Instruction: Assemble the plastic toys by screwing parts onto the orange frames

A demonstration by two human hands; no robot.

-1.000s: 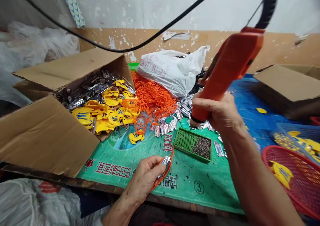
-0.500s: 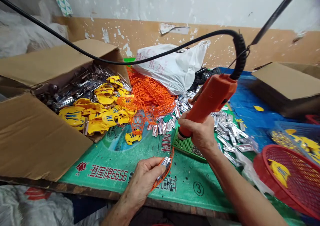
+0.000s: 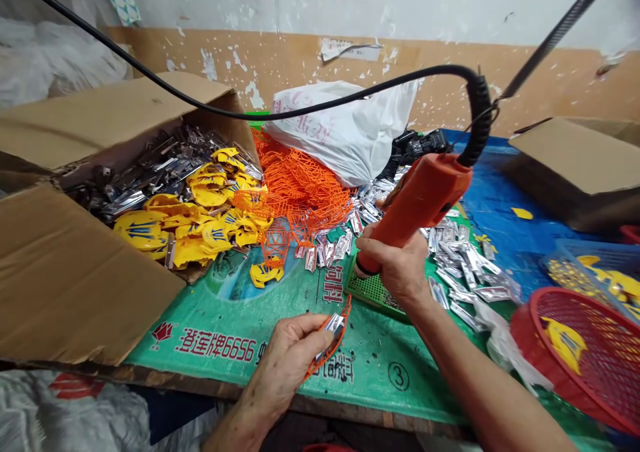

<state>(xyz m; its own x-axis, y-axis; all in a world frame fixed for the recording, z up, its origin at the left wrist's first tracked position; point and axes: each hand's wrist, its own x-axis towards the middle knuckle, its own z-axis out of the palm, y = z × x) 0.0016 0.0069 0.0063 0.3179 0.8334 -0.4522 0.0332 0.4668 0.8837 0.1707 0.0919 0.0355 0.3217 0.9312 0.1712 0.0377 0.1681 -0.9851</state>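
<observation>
My left hand (image 3: 295, 352) is closed, pinching an orange plastic frame (image 3: 347, 309) together with a shiny silver part (image 3: 332, 327) over the green table cover. In my right hand (image 3: 403, 265) is an orange electric screwdriver (image 3: 413, 202), fingers wrapped round its lower body. Its nose points down at the perforated green screw tray (image 3: 357, 285); the bit's tip is hard to make out. Small dark screws in the tray are mostly hidden by my right hand. A cable and a coiled hanger join the screwdriver's top.
On the left, an opened cardboard box (image 3: 100, 272) spills yellow shells (image 3: 200, 232) and chromed parts. Behind the tray lie heaped orange frames (image 3: 305, 192) and a white plastic bag (image 3: 340, 132). Loose silver parts (image 3: 465, 259) and a red basket (image 3: 530, 345) are on the right.
My right hand has brought the screwdriver down and left onto the screw tray, where it stays over the last half second. My left hand keeps its grip almost unmoved. The view has shifted slightly.
</observation>
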